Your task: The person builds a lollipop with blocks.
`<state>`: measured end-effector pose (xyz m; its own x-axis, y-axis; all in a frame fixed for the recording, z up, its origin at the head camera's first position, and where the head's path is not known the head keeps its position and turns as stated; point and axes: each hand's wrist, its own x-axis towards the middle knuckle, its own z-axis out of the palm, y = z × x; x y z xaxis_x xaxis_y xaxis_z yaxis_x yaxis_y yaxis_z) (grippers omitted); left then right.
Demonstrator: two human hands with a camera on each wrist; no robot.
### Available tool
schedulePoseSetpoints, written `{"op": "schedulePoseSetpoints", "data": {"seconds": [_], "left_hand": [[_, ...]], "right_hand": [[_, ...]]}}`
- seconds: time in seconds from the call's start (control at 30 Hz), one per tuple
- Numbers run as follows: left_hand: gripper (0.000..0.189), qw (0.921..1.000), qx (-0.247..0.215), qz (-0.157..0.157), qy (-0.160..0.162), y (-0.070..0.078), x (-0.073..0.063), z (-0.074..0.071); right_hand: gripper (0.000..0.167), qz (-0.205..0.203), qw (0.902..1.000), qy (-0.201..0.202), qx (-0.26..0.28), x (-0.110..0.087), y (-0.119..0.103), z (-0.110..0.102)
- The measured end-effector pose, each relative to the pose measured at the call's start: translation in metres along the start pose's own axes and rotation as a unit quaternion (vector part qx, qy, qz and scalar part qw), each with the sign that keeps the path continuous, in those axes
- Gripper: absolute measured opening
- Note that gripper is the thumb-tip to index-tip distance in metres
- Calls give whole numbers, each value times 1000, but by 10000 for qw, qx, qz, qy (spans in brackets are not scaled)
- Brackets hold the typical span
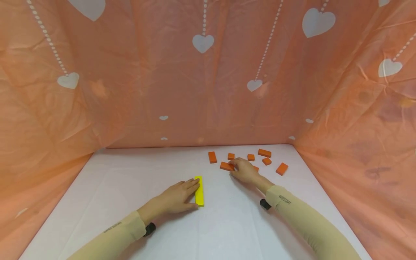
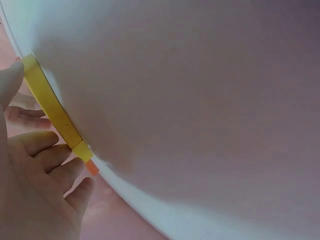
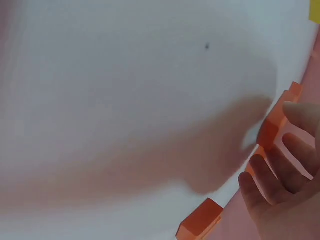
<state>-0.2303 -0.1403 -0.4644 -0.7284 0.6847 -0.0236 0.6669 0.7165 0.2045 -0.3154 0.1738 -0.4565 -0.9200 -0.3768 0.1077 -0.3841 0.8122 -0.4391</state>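
Note:
A long yellow block (image 1: 199,193) lies on the white tabletop, its length pointing away from me. My left hand (image 1: 177,196) rests against its left side, fingertips on the far part and thumb by the near end. In the left wrist view, lines cross the yellow block (image 2: 52,102) near both ends. Farther off to the right, my right hand (image 1: 244,170) pinches the right end of an orange block (image 1: 225,166) between thumb and fingers. The right wrist view shows the thumb against this orange block (image 3: 274,122). Another orange block (image 1: 256,168) is partly hidden behind the right hand.
Several orange blocks lie around the right hand: a long one (image 1: 212,157) at the left, small ones (image 1: 251,157) behind, and long ones (image 1: 282,169) toward the right. Orange cloth (image 1: 201,90) with white hearts walls in the table (image 1: 130,166) at the back and sides.

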Motion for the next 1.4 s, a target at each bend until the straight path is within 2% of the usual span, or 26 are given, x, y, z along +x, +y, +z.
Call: {"op": "schedulePoseSetpoints", "data": {"seconds": [0.27,0.6,0.77,1.1,1.23,1.4], "left_hand": [[75,9999,-90,67,-15,-1,1,1],[76,10000,-88,22,-10,0,0,-1],[76,9999,-117,12,-32,0,1,-1],[75,9998,-154,42,-94,-2,1,0],[75,9998,-166,44,-102,-2,1,-1],[75,9998,-133,66,-115,-2,1,-1]], "right_hand": [[38,165,9998,4,-83,1,2,5],[32,30,9999,142,-91,1,3,5],[31,105,9998,191,8,0,4,6],[32,49,9970,508,575,-1,0,6],[34,71,9939,655,883,0,-11,5],[35,118,9908,611,1200,3,-26,5]]}}
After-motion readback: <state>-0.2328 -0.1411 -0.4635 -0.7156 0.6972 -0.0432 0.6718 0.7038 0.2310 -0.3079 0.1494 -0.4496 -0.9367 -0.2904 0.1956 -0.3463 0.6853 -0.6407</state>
